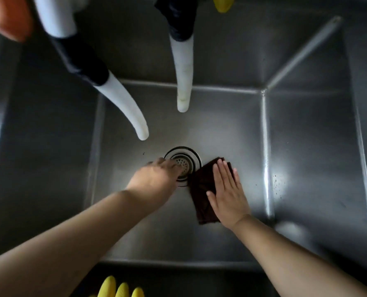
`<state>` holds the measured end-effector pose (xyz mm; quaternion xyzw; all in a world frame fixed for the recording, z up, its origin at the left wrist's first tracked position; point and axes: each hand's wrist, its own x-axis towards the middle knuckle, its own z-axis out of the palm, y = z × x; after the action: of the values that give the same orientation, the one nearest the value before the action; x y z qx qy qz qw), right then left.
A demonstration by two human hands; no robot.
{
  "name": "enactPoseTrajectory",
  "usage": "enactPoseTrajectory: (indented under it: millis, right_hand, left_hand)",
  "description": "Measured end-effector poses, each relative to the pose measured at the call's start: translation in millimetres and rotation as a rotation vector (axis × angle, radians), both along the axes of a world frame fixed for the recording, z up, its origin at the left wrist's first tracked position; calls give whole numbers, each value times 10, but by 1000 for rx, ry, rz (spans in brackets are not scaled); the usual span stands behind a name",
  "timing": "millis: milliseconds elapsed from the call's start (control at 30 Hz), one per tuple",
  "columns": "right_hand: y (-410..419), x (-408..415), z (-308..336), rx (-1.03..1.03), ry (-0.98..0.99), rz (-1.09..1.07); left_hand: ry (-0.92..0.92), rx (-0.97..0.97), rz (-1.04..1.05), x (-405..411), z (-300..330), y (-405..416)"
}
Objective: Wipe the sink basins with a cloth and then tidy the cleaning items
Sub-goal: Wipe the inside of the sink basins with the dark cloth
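Note:
I look straight down into a deep steel sink basin [232, 129]. A dark brown cloth [202, 189] lies flat on its floor just right of the round drain strainer [187, 159]. My right hand [227, 191] presses on the cloth with flat, straight fingers. My left hand [157, 179] reaches onto the strainer, fingers curled down over its near left part; whether they grip it is hidden.
Two white hoses with black sleeves hang into the basin, one at the left [124, 108] and one in the middle [183, 78]. Yellow glove fingertips [120, 289] show at the near rim, another yellow item [222, 4] at the far rim. An orange object [9, 16] sits top left.

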<state>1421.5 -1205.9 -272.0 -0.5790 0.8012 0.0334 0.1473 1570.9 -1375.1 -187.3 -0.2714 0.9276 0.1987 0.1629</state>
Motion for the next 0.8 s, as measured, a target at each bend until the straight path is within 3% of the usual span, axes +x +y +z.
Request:
enactPoseTrajectory:
  millis: [167, 333, 500, 800]
  right_hand:
    - [7, 72, 44, 115, 23, 273]
    - [-569, -128, 5, 96, 128, 103]
    - [-1466, -275, -69, 63, 189, -78]
    - [-2294, 146, -149, -16, 149, -4]
  left_hand:
    - [67, -309, -261, 567, 762, -498]
    - [245, -542, -187, 1299, 1078, -1098]
    - [208, -517, -105, 1675, 1050, -1410]
    - [221, -502, -76, 1606, 1055, -1362]
